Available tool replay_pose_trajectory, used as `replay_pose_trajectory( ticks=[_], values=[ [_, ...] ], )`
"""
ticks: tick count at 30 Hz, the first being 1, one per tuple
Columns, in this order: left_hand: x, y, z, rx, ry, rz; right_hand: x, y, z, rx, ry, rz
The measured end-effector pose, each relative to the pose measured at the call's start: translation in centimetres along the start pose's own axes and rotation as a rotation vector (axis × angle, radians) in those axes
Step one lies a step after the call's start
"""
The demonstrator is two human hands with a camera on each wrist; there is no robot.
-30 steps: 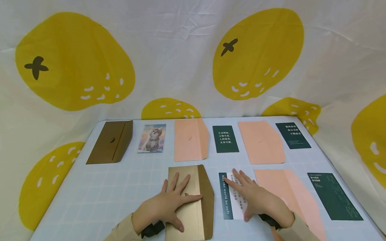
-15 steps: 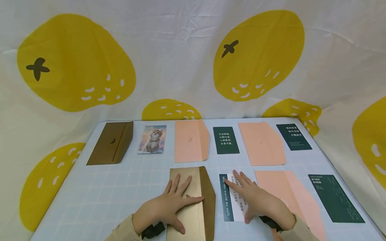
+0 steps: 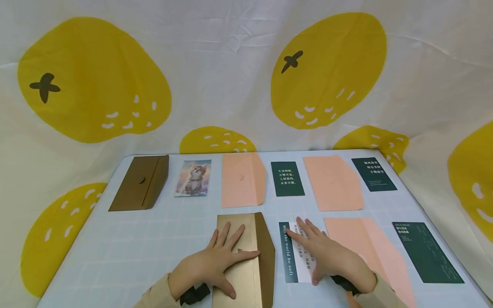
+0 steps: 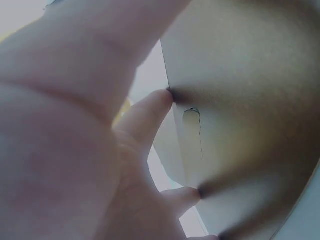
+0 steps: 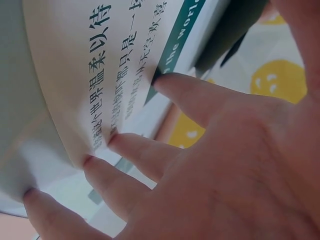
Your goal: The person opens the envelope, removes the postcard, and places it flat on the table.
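My left hand point(image 3: 212, 265) is spread over a gold envelope point(image 3: 246, 280), fingertips touching its front; the darker flap on its right side stands unfolded. In the left wrist view the fingertips meet the envelope point(image 4: 250, 125) near its small slit. My right hand point(image 3: 327, 256) spreads over a white and green card point(image 3: 288, 256) printed with lettering, to the right of the envelope. The right wrist view shows several fingertips on that card point(image 5: 70, 75), one on the green strip, another just past its edge on the tablecloth. Neither hand curls round anything.
Along the back lie a brown envelope point(image 3: 135, 184), a kitten card point(image 3: 194, 177), two pink envelopes point(image 3: 240, 184) and two green cards point(image 3: 288, 184). At the right are a pink envelope point(image 3: 389, 256), partly under my right arm, and a larger green card point(image 3: 429, 254). A fruit-print curtain point(image 3: 223, 77) hangs behind the table.
The view shifts slightly. Both hands, the gold envelope and the card stay essentially in the same place.
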State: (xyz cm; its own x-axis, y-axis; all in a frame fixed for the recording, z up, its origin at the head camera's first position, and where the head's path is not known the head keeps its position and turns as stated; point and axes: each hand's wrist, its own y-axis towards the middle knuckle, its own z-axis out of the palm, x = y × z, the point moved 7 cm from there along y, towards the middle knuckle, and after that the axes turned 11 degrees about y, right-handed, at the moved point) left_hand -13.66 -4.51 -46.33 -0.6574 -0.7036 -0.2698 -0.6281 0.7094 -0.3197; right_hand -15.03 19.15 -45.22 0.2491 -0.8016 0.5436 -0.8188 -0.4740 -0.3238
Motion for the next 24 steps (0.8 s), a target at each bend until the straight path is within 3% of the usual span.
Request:
replay_pose_trajectory(
  ticks=[6,9,11,14,18,22,24],
  values=[
    [0.3,-0.2,-0.6,-0.015,-0.049,0.026,-0.2,-0.2,-0.3,0.012,0.012,0.007],
    [1.0,-0.7,-1.7,-0.074,-0.074,0.043,-0.1,-0.7,-1.6,-0.005,0.041,-0.026],
    [1.7,-1.1,-2.8,-0.142,-0.073,0.05,0.1,-1.1,-3.2,-0.062,0.055,-0.073],
    [3.6,-2.0,-4.9,-0.26,-0.044,-0.002,0.5,-1.8,-6.4,-0.196,0.037,-0.148],
    [6.7,-3.8,-7.6,-0.406,0.017,-0.153,0.7,-2.7,-10.8,-0.415,-0.026,-0.232],
    [9.4,-5.8,-10.0,-0.56,0.111,-0.303,1.1,-3.8,-14.6,-0.707,-0.101,-0.36],
    [10.4,-6.8,-11.1,-0.67,0.179,-0.353,1.3,-4.6,-16.1,-0.871,-0.132,-0.453]
  ],
)
